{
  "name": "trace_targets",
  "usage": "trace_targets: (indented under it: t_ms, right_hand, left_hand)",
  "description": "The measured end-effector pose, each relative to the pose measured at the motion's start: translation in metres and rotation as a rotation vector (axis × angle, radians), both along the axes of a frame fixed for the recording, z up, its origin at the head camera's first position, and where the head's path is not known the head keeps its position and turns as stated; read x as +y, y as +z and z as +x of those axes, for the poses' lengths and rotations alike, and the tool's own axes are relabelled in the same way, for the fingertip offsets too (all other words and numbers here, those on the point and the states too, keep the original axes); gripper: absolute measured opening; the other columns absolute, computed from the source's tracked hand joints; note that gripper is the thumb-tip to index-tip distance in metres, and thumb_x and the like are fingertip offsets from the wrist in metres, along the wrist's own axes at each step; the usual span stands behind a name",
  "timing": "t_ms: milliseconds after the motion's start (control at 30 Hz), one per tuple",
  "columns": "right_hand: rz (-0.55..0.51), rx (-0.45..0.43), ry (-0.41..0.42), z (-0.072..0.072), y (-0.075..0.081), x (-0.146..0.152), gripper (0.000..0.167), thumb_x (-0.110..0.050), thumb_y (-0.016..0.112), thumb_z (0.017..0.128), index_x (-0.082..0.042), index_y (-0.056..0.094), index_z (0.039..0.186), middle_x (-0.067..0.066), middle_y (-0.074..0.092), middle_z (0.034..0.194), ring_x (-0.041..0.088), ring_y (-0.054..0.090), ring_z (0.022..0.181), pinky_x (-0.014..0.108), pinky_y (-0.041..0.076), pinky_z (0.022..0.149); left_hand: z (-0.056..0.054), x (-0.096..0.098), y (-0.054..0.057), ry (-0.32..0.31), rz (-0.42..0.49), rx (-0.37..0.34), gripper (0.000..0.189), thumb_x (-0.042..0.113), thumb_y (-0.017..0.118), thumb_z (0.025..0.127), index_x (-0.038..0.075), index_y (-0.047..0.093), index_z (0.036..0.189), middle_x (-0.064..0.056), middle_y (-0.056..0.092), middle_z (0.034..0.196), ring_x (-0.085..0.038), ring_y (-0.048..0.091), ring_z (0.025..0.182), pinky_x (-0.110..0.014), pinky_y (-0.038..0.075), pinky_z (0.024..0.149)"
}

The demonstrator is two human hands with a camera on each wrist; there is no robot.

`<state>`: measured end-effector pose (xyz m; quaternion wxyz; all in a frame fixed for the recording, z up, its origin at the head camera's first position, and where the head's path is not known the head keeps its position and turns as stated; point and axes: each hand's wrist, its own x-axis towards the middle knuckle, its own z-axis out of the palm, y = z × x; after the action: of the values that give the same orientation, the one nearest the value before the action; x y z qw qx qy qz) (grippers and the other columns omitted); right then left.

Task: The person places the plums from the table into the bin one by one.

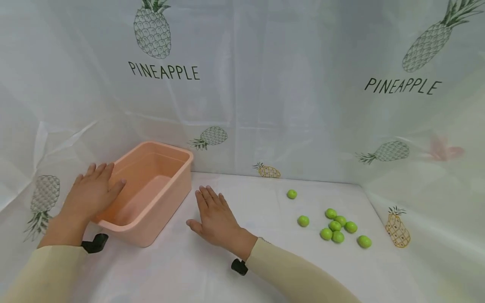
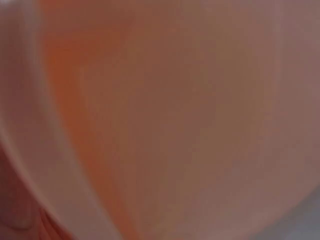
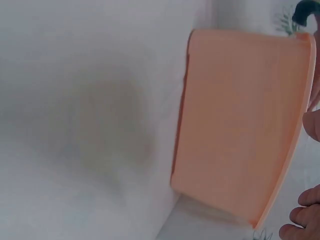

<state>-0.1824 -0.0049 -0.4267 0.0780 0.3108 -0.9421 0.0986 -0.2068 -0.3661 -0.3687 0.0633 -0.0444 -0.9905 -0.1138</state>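
Observation:
A peach-coloured plastic bin (image 1: 166, 198) stands on the left of the white-covered table, with nothing lying inside it. My left hand (image 1: 91, 191) is at its left rim, back of the hand up, fingers straight and the thumb reaching over the opening. In the left wrist view the bin's wall (image 2: 175, 125) fills the frame, blurred. My right hand (image 1: 217, 219) is held to the right of the bin, apart from it, fingers straight and thumb spread, holding nothing. The right wrist view shows the bin's outer side (image 3: 240, 125) with fingertips at the right edge.
Several small round green fruits (image 1: 335, 226) lie on the right of the table, most in a loose cluster. One fruit (image 1: 291, 194) sits farther back, another (image 1: 303, 221) left of the cluster. A white sheet (image 1: 284, 84) printed with pineapples hangs behind and at both sides.

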Motion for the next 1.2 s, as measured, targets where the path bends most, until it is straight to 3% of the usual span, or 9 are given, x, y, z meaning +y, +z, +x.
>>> trace_targets:
  t_ms: [200,333,467,633,833,933,1033,1133,1200]
  right_hand:
    - [0.036,-0.003,0.074,-0.006,0.008,-0.032,0.085,-0.064,0.047,0.106,-0.008,0.026,0.167,0.009,0.024,0.175,0.026,0.022,0.163,0.048,0.033,0.128]
    - [0.068,-0.003,0.107,-0.009,0.008,-0.048,0.084,-0.065,0.041,0.107,-0.009,0.025,0.168,0.007,0.023,0.176,0.024,0.021,0.164,0.047,0.033,0.128]
    - [0.063,-0.026,0.116,-0.010,0.010,-0.052,0.081,-0.063,0.040,0.109,-0.009,0.025,0.168,0.006,0.023,0.176,0.023,0.020,0.164,0.047,0.033,0.128]
    - [0.024,-0.071,0.082,-0.012,0.011,-0.047,0.081,-0.064,0.036,0.109,-0.009,0.026,0.168,0.007,0.023,0.176,0.025,0.022,0.163,0.048,0.032,0.128]
    - [-0.023,-0.090,0.026,-0.019,0.010,-0.035,0.081,-0.064,0.033,0.110,-0.007,0.029,0.167,0.009,0.024,0.175,0.029,0.025,0.162,0.050,0.032,0.128]
    - [-0.038,-0.101,-0.017,-0.023,0.011,-0.028,0.081,-0.065,0.030,0.110,-0.007,0.027,0.168,0.010,0.023,0.176,0.029,0.023,0.163,0.055,0.029,0.129]
    - [-0.061,-0.120,-0.071,-0.028,0.012,-0.019,0.082,-0.065,0.029,0.110,-0.008,0.026,0.168,0.010,0.024,0.176,0.028,0.021,0.163,0.059,0.026,0.128]
    - [-0.090,-0.133,-0.119,-0.032,0.013,-0.010,0.082,-0.064,0.032,0.110,-0.007,0.028,0.167,0.012,0.026,0.175,0.030,0.022,0.163,0.062,0.026,0.128]
    - [-0.116,-0.150,-0.151,-0.034,0.015,-0.003,0.081,-0.064,0.036,0.109,-0.006,0.030,0.166,0.013,0.027,0.174,0.030,0.023,0.163,0.063,0.025,0.128]
  left_hand:
    - [-0.018,-0.033,-0.013,0.025,0.019,-0.122,0.096,0.059,0.031,0.111,-0.022,0.011,0.158,-0.050,0.012,0.159,-0.067,0.001,0.150,-0.084,0.008,0.115]
    - [-0.019,-0.046,-0.021,0.064,0.023,-0.184,0.104,0.065,0.030,0.109,-0.024,0.006,0.156,-0.052,0.008,0.158,-0.068,0.002,0.149,-0.083,0.008,0.114]
    - [-0.019,-0.048,-0.026,0.091,0.014,-0.181,0.107,0.068,0.030,0.107,-0.023,0.004,0.157,-0.050,0.008,0.159,-0.067,0.004,0.150,-0.082,0.015,0.115]
    - [-0.016,-0.040,-0.022,0.092,0.012,-0.217,0.108,0.069,0.030,0.107,-0.022,0.000,0.157,-0.050,0.006,0.159,-0.069,0.008,0.147,-0.083,0.020,0.112]
    - [-0.009,-0.021,-0.012,0.040,0.032,-0.281,0.106,0.067,0.029,0.108,-0.022,-0.001,0.157,-0.051,0.009,0.158,-0.073,0.021,0.140,-0.082,0.030,0.109]
    - [-0.004,-0.009,-0.010,0.008,0.027,-0.270,0.102,0.064,0.029,0.110,-0.023,0.005,0.157,-0.053,0.017,0.155,-0.069,0.042,0.131,-0.078,0.040,0.102]
    - [0.001,0.003,-0.011,-0.021,0.040,-0.254,0.098,0.061,0.030,0.111,-0.024,0.011,0.156,-0.053,0.026,0.151,-0.058,0.063,0.112,-0.073,0.048,0.095]
    - [0.008,0.017,-0.015,-0.044,0.069,-0.221,0.094,0.059,0.031,0.112,-0.022,0.016,0.157,-0.051,0.030,0.152,-0.061,0.061,0.117,-0.075,0.046,0.098]
    - [0.012,0.026,-0.018,-0.059,0.092,-0.196,0.091,0.057,0.033,0.112,-0.020,0.018,0.159,-0.048,0.028,0.156,-0.066,0.050,0.129,-0.077,0.040,0.103]
